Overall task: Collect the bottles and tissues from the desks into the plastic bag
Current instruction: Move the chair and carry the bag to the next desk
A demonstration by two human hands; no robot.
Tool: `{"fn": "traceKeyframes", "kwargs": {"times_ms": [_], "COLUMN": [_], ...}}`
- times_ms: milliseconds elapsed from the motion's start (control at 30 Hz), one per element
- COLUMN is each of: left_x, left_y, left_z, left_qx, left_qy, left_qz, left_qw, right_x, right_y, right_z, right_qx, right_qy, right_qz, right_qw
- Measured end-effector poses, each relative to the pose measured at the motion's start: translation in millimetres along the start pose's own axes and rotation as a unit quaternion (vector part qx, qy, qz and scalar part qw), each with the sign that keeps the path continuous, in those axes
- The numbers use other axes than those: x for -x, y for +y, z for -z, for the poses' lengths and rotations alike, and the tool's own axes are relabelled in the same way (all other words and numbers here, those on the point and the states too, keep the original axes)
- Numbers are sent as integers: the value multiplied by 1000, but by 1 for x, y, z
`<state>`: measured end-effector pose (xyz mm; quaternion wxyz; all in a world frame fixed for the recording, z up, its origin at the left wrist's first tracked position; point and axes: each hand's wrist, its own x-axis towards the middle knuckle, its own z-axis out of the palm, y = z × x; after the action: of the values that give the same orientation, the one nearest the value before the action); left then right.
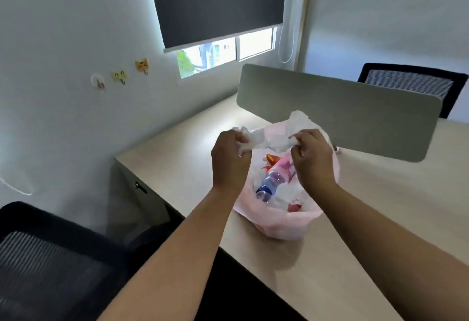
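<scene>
A pale pink plastic bag (276, 224) stands open on the light wooden desk (368, 219). Inside it lie a clear plastic bottle (272, 183) with a blue cap end and pink label, red wrappers (272, 160) and crumpled white tissues (288, 195). Above the bag's mouth, my left hand (229, 158) grips one end of a crumpled white tissue (269, 140). My right hand (313, 159) pinches its other end. The tissue stretches between both hands, and part of it rises behind my right hand.
A grey-green divider panel (337, 112) stands along the desk behind the bag. A black mesh chair (50, 257) sits at lower left, another chair (416, 84) beyond the divider. A wall with cat-shaped hooks (119, 75) and a window (228, 51) lies to the left.
</scene>
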<state>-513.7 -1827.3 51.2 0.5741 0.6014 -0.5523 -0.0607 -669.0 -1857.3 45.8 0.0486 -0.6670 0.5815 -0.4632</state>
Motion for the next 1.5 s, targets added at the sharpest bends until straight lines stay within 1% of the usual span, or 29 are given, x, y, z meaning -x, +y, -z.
{"fn": "traceKeyframes", "kwargs": {"times_ms": [33, 67, 100, 133, 167, 200, 300, 400, 500, 567, 633, 733, 867, 1033, 1133, 1200, 1267, 1333, 1400, 1467, 1500], "left_x": [0, 2, 4, 7, 7, 7, 4, 5, 4, 5, 5, 4, 10, 29, 52, 73, 94, 111, 121, 127, 130], "left_y": [-5, -13, -20, -24, -29, -33, -37, -33, -29, -27, -25, -20, -18, -23, -32, -43, -57, -72, -89, -105, -111], "left_z": [-17, -31, -44, -54, -55, -55, -48, -26, 12, 44, 86, 137, 224, 340, 400, 432, 458, 468, 475, 474, 472], "left_qx": [-22, -56, -93, -125, -144, -146, -128, -135, -147, -169, -190, -225, -275, -369, -425, -472, -496, -496, -493, -505, -515], "left_qy": [-63, -155, -257, -343, -388, -398, -352, -330, -305, -289, -271, -255, -235, -257, -276, -303, -330, -352, -362, -376, -383], "left_qz": [33, 70, 93, 104, 104, 99, 76, 63, 58, 62, 81, 87, 78, 44, 8, -21, -59, -92, -112, -124, -122], "left_qw": [997, 984, 957, 925, 904, 900, 924, 932, 939, 940, 940, 936, 929, 892, 862, 828, 801, 789, 783, 767, 757], "right_x": [-1, 0, 2, 1, 2, 1, -1, 6, 17, 29, 43, 66, 119, 191, 236, 273, 309, 338, 366, 390, 400], "right_y": [15, 26, 37, 49, 52, 57, 62, 55, 27, -1, -43, -97, -156, -224, -275, -307, -336, -351, -359, -359, -357], "right_z": [-5, -9, -11, -8, -8, -6, 1, 6, 5, 2, -6, -12, -10, -10, -14, -22, -30, -35, -37, -39, -39], "right_qx": [25, 41, 46, 45, 41, 38, 35, 34, 9, -12, -29, -62, -98, -79, -106, -122, -151, -179, -183, -147, -139], "right_qy": [-71, -150, -214, -247, -251, -238, -186, -149, -137, -156, -181, -197, -249, -311, -329, -360, -397, -435, -480, -513, -518], "right_qz": [-26, -46, -61, -71, -67, -62, -51, -47, -41, -32, -1, 48, 106, 104, 50, 5, -45, -79, -86, -74, -78], "right_qw": [997, 987, 974, 965, 965, 968, 981, 987, 990, 987, 983, 977, 958, 941, 937, 925, 904, 879, 854, 842, 841]}}
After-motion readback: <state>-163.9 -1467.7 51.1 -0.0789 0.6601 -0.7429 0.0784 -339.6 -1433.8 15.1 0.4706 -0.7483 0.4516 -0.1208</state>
